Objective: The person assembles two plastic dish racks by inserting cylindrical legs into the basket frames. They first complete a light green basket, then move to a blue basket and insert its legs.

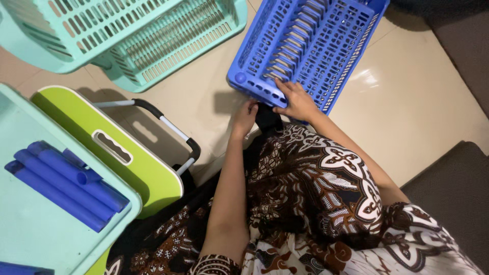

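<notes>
A blue slotted plastic rack tray point(326, 46) lies on the tiled floor in front of my knees. My right hand point(295, 100) grips its near edge, fingers curled over the rim. My left hand point(245, 116) reaches under the same edge beside a black piece point(267, 118); its fingers are partly hidden, so what it grips is unclear. My lap is covered by brown and white patterned cloth point(316, 188).
Two mint-green slotted trays point(168, 46) lie at the upper left. A lime-green board with a handle slot point(127, 153) and a metal trolley handle point(173, 130) stand left. Several blue tubes point(61, 183) rest on a mint-green surface point(30, 234). Dark mats point(458, 188) lie right.
</notes>
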